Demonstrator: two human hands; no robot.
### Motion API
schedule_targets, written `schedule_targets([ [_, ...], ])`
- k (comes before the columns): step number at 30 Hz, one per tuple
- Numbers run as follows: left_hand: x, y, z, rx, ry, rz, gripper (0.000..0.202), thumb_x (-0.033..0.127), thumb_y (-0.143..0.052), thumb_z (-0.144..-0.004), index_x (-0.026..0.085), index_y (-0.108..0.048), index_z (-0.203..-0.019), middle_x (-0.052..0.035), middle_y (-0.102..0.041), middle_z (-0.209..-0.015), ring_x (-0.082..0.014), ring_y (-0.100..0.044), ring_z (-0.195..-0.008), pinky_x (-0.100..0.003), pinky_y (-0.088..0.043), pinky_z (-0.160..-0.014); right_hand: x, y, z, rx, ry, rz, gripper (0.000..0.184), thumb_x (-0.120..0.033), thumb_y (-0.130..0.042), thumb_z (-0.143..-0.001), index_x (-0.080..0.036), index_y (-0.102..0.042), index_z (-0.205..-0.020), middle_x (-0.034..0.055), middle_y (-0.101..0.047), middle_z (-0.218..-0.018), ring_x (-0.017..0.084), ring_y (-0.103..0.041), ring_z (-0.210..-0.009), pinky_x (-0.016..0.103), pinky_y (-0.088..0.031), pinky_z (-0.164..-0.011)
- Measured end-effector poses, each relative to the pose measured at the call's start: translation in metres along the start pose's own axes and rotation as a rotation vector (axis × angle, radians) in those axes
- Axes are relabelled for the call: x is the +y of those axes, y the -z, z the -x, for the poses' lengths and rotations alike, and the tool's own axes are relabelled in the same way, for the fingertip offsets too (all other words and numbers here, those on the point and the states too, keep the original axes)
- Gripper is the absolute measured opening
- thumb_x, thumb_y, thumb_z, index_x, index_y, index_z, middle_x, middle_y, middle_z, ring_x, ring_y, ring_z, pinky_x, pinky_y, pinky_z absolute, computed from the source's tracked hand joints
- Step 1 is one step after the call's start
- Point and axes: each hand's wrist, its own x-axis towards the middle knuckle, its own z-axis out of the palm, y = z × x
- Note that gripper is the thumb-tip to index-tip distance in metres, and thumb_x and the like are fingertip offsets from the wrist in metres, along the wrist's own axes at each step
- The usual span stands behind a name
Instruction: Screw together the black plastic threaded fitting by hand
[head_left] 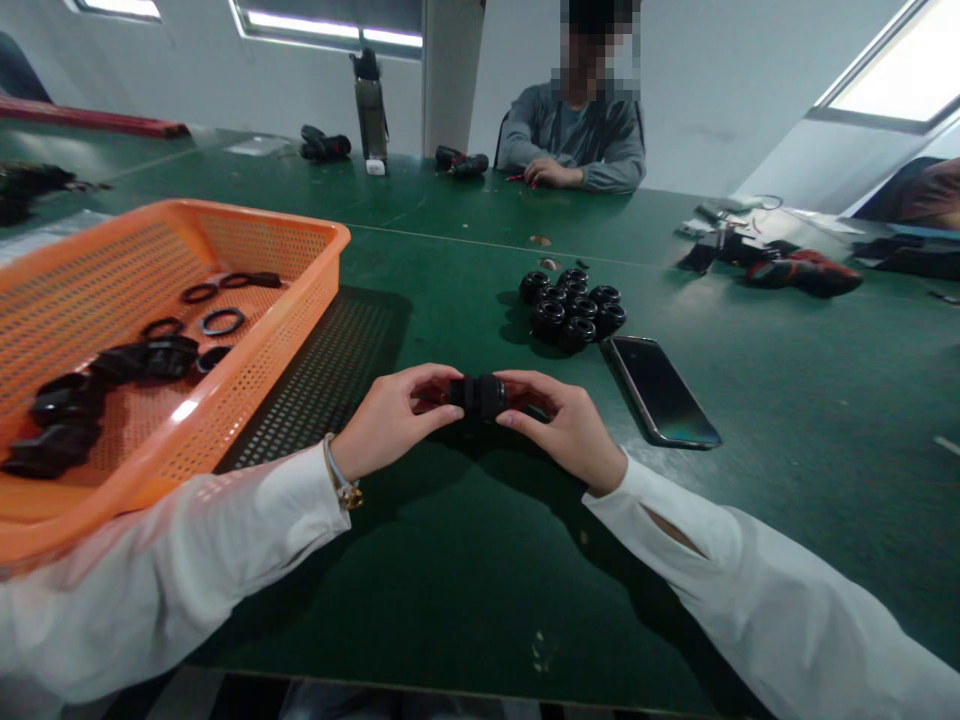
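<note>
A black ribbed plastic fitting (480, 396) lies crosswise between my two hands, just above the green table (420, 560). My left hand (401, 415) pinches its left end between thumb and fingers. On the other end, the thumb and fingers of my right hand (559, 420) are closed in the same way. Beyond my right hand stands a cluster of several glossy black round fittings (574, 308). To my left, an orange basket (281, 375) holds black rings (223, 321) and several black plastic parts (67, 400).
A phone (660, 390) lies right of my right hand. Across the table sits a person (574, 140) with hands on the tabletop. Red-and-black power tools (802, 272) lie at the right, another tool (461, 162) at the back. A tall bottle (370, 115) stands at the far edge.
</note>
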Motion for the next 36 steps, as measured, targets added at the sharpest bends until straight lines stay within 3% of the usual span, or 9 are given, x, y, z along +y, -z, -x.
schedule_targets([
  [36,0.0002,0.0002,0.001,-0.014,0.013,0.015,0.034,0.026,-0.065,-0.068,0.013,-0.061,-0.099,-0.0062,-0.068,-0.088,-0.0185,-0.064,-0.081,-0.034,-0.054,-0.076,-0.0035,0.0011,-0.0015,-0.025,-0.042,0.019,0.027,-0.03,-0.066,-0.073,-0.018,-0.067,-0.097,0.0039,-0.074,-0.084,0.018,-0.069,-0.075,0.034,-0.056,-0.073],
])
